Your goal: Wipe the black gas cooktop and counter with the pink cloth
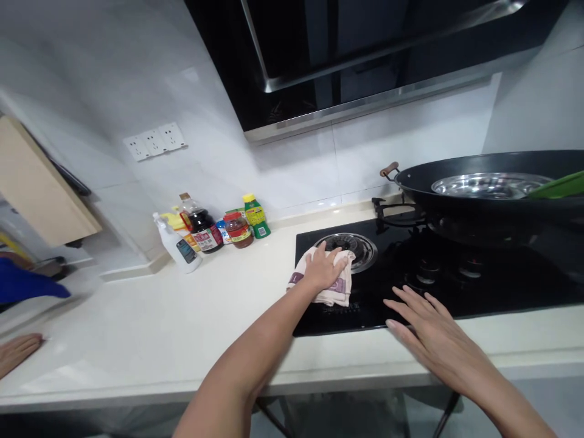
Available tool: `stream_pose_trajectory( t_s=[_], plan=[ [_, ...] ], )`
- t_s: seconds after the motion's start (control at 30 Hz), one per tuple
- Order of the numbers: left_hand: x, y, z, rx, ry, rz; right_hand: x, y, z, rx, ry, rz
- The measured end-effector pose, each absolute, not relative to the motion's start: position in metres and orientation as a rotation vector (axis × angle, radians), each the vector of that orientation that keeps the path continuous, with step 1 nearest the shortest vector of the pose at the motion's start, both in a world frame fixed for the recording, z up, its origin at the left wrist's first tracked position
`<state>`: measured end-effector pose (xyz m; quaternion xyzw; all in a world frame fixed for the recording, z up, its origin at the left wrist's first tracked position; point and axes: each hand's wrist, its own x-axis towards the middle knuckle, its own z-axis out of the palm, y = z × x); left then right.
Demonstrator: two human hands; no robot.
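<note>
My left hand presses down on a folded pale cloth with a purple band, its fingers bent over the fabric. The cloth lies on the left part of the black glass hob and covers some of the left burner. Over the front edge of the hob, my right hand is open with its fingers spread, holding nothing. Whether its palm touches the surface, I cannot tell. Beyond it are two control knobs.
A large black wok with a metal rack and a green utensil stands at right. Bottles and jars, including a white spray bottle, line the back wall. A range hood hangs above. Another person's hand rests at far left.
</note>
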<state>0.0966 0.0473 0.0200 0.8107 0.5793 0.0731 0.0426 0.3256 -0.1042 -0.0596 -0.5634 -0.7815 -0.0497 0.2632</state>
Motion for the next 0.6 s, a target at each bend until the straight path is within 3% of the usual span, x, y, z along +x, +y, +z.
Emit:
stream_pose_trajectory(
  t_s=[0.27, 0.6],
  plan=[
    [0.113, -0.006, 0.017, 2.389, 1.803, 0.128, 0.331, -0.098, -0.066, -1.418, -1.973, -0.040],
    [0.176, -0.087, 0.006, 2.657, 1.081, 0.128, 0.352, -0.093, -0.064, -1.368, -1.539, 0.261]
  ],
)
